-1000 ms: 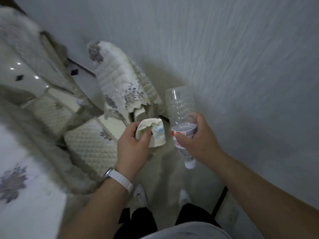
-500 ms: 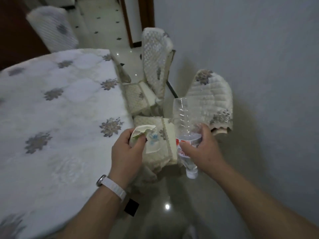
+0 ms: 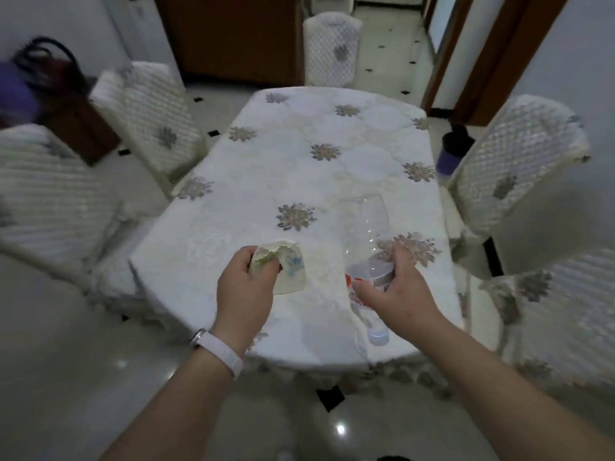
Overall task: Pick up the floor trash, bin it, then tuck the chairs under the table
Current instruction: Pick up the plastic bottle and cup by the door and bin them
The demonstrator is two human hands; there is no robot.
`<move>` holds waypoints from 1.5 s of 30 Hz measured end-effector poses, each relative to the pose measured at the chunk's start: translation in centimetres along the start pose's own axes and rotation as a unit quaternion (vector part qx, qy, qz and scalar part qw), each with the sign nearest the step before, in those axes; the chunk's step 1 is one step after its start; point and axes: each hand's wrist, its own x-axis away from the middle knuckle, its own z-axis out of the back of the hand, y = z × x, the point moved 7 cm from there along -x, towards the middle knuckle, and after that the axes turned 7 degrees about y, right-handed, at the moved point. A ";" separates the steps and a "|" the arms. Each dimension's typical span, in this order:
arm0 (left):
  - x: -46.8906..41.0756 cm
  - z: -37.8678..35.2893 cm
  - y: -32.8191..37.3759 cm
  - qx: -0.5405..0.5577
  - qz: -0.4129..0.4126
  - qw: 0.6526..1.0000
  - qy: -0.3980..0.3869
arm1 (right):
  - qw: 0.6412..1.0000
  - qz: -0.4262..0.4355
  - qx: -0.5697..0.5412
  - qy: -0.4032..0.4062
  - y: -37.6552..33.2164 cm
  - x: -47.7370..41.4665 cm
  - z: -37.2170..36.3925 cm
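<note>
- Cup (image 3: 289,272) and bottle (image 3: 366,234), the trash, are both off the floor and held above the near edge of the table (image 3: 319,154).
- Left hand (image 3: 244,289) grips the crushed paper cup, thumb pressed into its dented rim.
- Right hand (image 3: 397,289) is wrapped around the bottle's labelled middle, with the cap end pointing down toward the near edge.
- Change: a moment ago the view faced the wall and two chairs. It has now swung round to look down the length of the table. The grips are the same.
- The turn brings the bin (image 3: 454,149) into view. It is dark and stands on the floor beyond the table's far right corner, behind a chair.
- Judgement: picking up looks done and binning comes next, which means a walk along the right edge.
- The chairs (image 3: 519,168) stand out from the table on the left, right and far sides, not yet tucked in.
- Containers: the bottle is clear and looks empty. Something green shows at the cup's rim, but the rest of its inside is hidden. The bin's contents cannot be seen from here.
</note>
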 end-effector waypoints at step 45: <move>-23.3 58.8 -21.7 -0.078 0.179 0.893 0.405 | 0.895 0.109 -0.039 -0.430 -30.0 -5.2 -73.1</move>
